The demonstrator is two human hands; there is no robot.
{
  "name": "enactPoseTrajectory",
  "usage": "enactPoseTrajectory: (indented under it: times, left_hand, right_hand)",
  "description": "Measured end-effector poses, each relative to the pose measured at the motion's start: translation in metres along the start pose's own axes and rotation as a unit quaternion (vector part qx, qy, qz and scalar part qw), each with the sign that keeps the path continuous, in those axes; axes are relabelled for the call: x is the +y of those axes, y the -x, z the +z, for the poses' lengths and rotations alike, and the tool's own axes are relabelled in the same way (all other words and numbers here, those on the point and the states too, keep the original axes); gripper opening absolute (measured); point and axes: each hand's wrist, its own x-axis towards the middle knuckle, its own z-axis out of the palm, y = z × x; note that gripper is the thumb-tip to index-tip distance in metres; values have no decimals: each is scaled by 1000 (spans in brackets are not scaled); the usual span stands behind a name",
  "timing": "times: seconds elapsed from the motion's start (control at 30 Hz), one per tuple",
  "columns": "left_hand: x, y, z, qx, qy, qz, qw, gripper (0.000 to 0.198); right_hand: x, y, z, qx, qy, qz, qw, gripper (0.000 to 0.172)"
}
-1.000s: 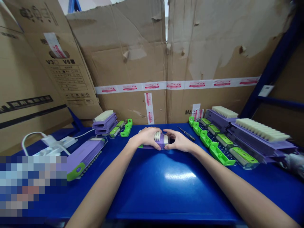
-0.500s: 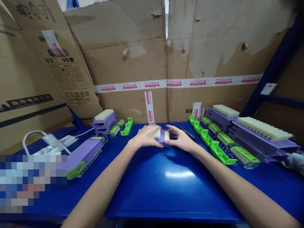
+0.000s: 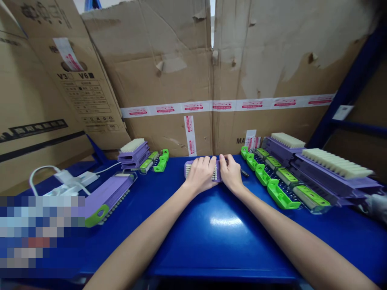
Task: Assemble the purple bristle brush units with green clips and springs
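A purple block with rows of pale bristles (image 3: pixel 188 169) rests on the blue tabletop, bristle side up. My left hand (image 3: pixel 200 173) lies across its middle, fingers curled over the far side, covering much of the bristles. At the block's right end, my right hand (image 3: pixel 231 174) is closed against it, thumb and curled fingers close together; its exact hold is partly hidden. Just behind the right hand lies a dark slim tool like a screwdriver (image 3: pixel 244 173), mostly covered by that hand.
Purple bristled blocks (image 3: pixel 335 165), clear-cased green parts (image 3: pixel 311 197) and green brackets (image 3: pixel 281 195) line the right side. More stacked purple blocks (image 3: pixel 133 151) and a long purple-and-green piece (image 3: pixel 105 197) sit left, near a white power strip (image 3: pixel 68 181). Cardboard (image 3: pixel 166 80) walls the back.
The purple block has turned so its bristles show upward and its length runs sideways. My left hand has shifted right onto its top; my right hand has closed and now covers most of the dark tool.
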Motion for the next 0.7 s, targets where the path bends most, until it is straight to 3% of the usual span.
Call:
enactPoseTrajectory:
  times: [0.13, 0.37, 0.57, 0.7]
  left_hand:
    - [-12, -1, 2, 3, 15, 45, 999, 53]
    - [-20, 3, 5, 24, 42, 53, 997, 57]
    - [-17, 4, 7, 5, -22, 7, 1000, 56]
    - [-27, 9, 9, 16, -25, -22, 999, 57]
  right_hand:
    - [-1, -1, -2, -8, -1, -43, 999, 35]
    - [-2, -1, -3, -26, -33, -68, 997, 36]
    - [1, -1, -6, 21, 35, -46, 998, 33]
    - [6, -1, -10, 21, -31, -12, 999, 42]
